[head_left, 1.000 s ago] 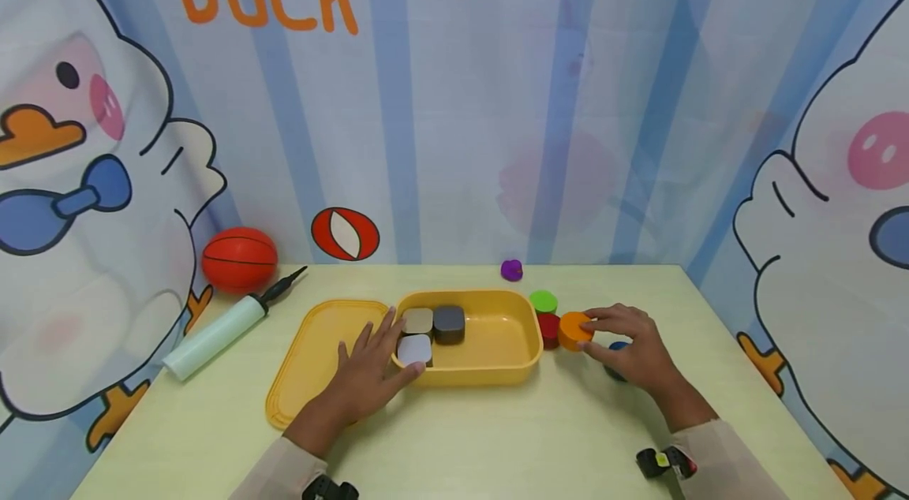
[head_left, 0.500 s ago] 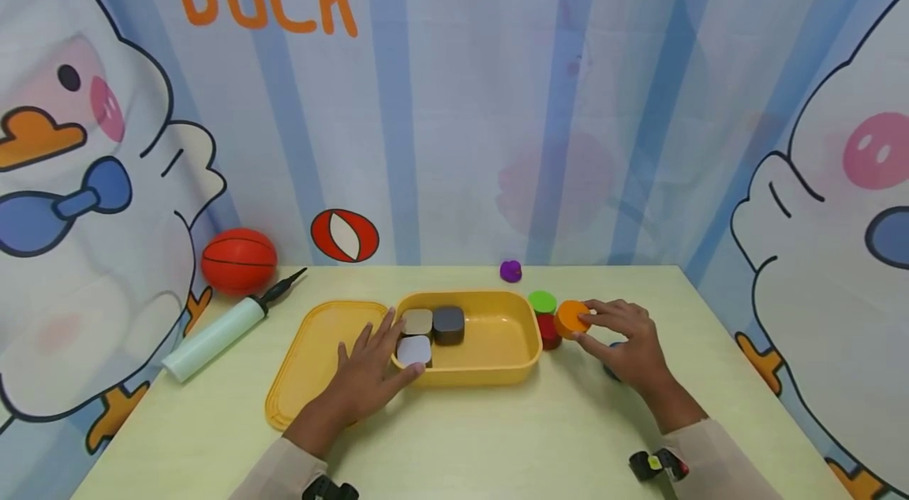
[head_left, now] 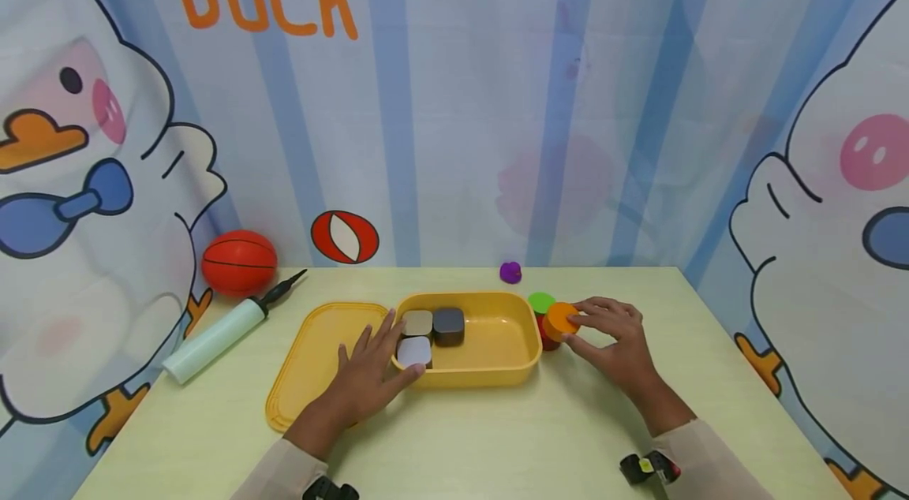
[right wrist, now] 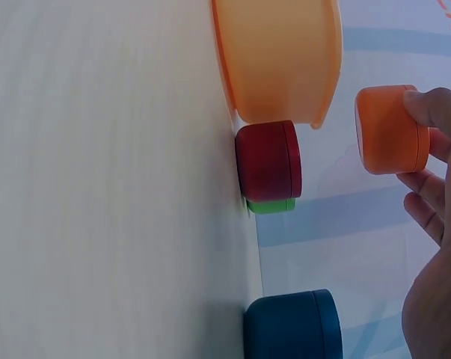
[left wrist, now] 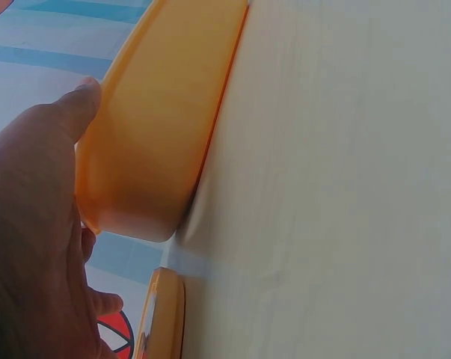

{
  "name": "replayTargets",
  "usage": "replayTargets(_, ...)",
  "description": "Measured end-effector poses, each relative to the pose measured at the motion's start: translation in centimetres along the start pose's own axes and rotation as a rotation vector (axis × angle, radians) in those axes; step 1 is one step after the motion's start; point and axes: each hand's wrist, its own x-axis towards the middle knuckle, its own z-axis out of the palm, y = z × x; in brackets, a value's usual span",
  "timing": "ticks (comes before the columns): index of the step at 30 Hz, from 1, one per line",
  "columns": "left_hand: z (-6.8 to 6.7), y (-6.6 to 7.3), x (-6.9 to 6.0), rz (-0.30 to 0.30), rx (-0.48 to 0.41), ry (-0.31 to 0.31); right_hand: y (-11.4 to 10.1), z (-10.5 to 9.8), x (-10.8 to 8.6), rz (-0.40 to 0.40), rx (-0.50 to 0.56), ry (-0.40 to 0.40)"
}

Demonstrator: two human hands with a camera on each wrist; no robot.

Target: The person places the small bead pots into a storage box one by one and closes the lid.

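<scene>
My right hand (head_left: pixel 618 342) pinches a small orange lidded jar (head_left: pixel 559 322) between thumb and fingers. The right wrist view shows the orange jar (right wrist: pixel 390 131) raised off the table, near the right end of the yellow box (head_left: pixel 490 379). A red jar (right wrist: pixel 266 161) and a green jar (head_left: pixel 541 301) stand beside that end. Spread fingers of my left hand (head_left: pixel 365 382) rest at the box's left end, the thumb (left wrist: pixel 83 105) on its rim. Inside the box sit a beige jar (head_left: pixel 417 322), a dark grey jar (head_left: pixel 449 325) and a white jar (head_left: pixel 414 350).
A yellow lid (head_left: pixel 305 358) lies left of the box. Beyond it are a pale green pump (head_left: pixel 220 338) and a red ball (head_left: pixel 239 262). A small purple object (head_left: pixel 510 272) is at the back edge. A blue jar (right wrist: pixel 289 329) stands below the right hand.
My right hand has lifted the orange jar off the table and carried it left toward the box, over the red jar. The left hand has stayed on the box.
</scene>
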Motion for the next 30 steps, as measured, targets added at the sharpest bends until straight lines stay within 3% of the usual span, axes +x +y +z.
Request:
replayTargets(21,-0.1,0.1,0.0,-0.004,0.004,0.0,-1.8,3.1,0.4,0.028,0.045,0.037)
replayTargets(30,0.0,0.1,0.0,-0.008,0.004,0.0,-2.9,4.2,0.8,0.034,0.065,0.001)
